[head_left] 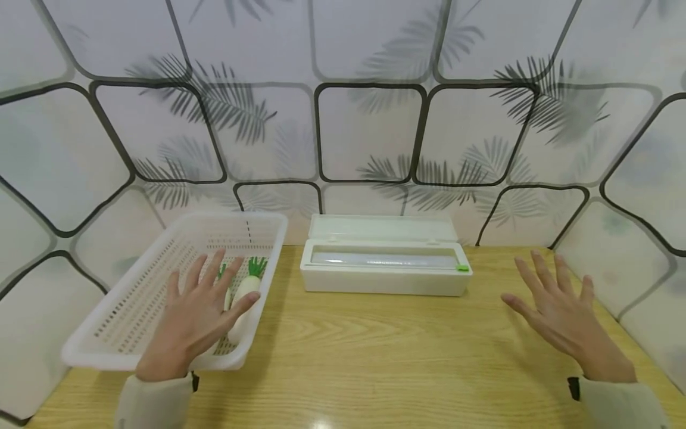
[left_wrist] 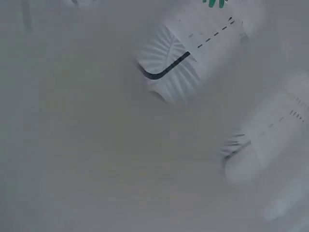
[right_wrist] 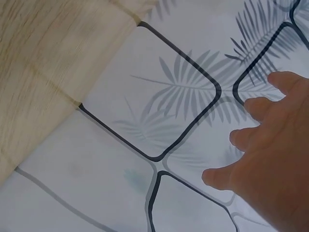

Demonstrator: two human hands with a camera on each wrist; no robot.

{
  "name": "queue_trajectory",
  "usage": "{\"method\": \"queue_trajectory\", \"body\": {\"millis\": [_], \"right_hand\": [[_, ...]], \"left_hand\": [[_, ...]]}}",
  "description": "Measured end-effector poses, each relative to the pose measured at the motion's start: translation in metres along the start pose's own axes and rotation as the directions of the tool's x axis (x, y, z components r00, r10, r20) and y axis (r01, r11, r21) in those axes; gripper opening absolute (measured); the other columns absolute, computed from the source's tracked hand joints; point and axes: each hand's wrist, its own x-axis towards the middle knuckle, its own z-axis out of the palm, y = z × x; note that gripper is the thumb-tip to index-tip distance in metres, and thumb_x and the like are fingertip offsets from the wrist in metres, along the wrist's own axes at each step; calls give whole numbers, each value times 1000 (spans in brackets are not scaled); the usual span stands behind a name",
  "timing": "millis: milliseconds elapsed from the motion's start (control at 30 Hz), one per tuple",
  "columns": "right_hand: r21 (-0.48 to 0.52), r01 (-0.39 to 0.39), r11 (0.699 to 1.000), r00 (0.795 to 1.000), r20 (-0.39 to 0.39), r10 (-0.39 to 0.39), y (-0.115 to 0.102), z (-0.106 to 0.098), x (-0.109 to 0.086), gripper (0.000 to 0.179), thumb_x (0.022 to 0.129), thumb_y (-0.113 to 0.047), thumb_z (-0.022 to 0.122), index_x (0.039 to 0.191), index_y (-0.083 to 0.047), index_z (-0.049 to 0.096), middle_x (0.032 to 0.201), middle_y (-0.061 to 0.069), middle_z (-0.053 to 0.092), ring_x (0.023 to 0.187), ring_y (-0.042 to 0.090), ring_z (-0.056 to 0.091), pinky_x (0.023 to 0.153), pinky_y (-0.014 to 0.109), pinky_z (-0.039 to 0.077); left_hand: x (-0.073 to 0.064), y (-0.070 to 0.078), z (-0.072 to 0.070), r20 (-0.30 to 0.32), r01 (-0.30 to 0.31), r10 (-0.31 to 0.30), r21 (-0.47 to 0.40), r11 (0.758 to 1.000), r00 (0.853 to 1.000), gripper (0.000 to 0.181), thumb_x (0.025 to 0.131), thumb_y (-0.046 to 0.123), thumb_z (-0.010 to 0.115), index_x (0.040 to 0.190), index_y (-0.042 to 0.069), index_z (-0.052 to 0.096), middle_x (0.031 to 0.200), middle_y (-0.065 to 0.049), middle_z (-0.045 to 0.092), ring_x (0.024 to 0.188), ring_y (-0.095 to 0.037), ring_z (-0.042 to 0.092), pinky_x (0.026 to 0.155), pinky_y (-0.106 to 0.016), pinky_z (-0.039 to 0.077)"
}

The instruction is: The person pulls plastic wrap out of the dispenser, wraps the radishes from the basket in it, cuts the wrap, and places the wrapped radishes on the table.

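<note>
My left hand (head_left: 198, 310) is spread above the right part of a white plastic basket (head_left: 276, 238), palm down, holding nothing. Partly behind it, a white radish (head_left: 248, 289) with green leaf tops lies in the basket, and a second green top (head_left: 222, 271) shows beside it. The left wrist view is mostly a grey blur. My right hand (head_left: 563, 313) hovers over the right side of the table, fingers apart and holding nothing. In the right wrist view its fingers (right_wrist: 258, 108) stand before the patterned wall.
A long white cling film dispenser (head_left: 383, 283) sits at the back middle with its lid (head_left: 383, 227) raised. Inside is a film roll (head_left: 386, 260), with a green slider (head_left: 462, 268) at the right end. Patterned wall covering (head_left: 370, 134) borders the wooden table (head_left: 375, 357).
</note>
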Motion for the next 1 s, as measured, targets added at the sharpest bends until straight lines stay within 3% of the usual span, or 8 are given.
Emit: {"method": "queue_trajectory", "body": {"millis": [233, 467, 867, 1000], "right_hand": [[45, 10, 999, 1000, -11, -10, -4, -2, 4, 77, 107, -47, 43, 163, -10, 5, 166, 24, -6, 148, 47, -20, 99, 82, -16], [34, -1, 999, 1000, -2, 1, -6, -5, 2, 78, 107, -48, 42, 163, -10, 5, 166, 25, -6, 147, 48, -19, 100, 81, -16], [72, 23, 997, 1000, -3, -23, -13, -4, 6, 76, 108, -45, 41, 163, -6, 7, 166, 25, -5, 149, 43, -21, 100, 83, -13], [107, 35, 994, 999, -23, -33, -16, -1, 9, 74, 108, -43, 43, 162, -2, 13, 165, 27, 2, 149, 49, -9, 104, 82, -6]], "left_hand": [[-1, 14, 3, 37, 14, -14, -24, 1000, 999, 82, 101, 65, 41, 159, 8, 33, 163, -26, 21, 146, -52, 17, 107, -79, 7], [1, 40, 7, 46, -2, 4, -36, 999, 999, 81, 101, 67, 39, 160, 12, 32, 163, -24, 23, 147, -52, 19, 108, -78, 9], [9, 84, 12, -44, -106, 104, -65, 992, 994, 78, 98, 66, 47, 157, 15, 40, 161, -19, 31, 147, -47, 26, 111, -74, 16], [16, 92, 20, -97, -164, 158, -63, 984, 983, 76, 96, 61, 56, 154, 13, 45, 156, -20, 40, 143, -45, 34, 110, -72, 25]]}}
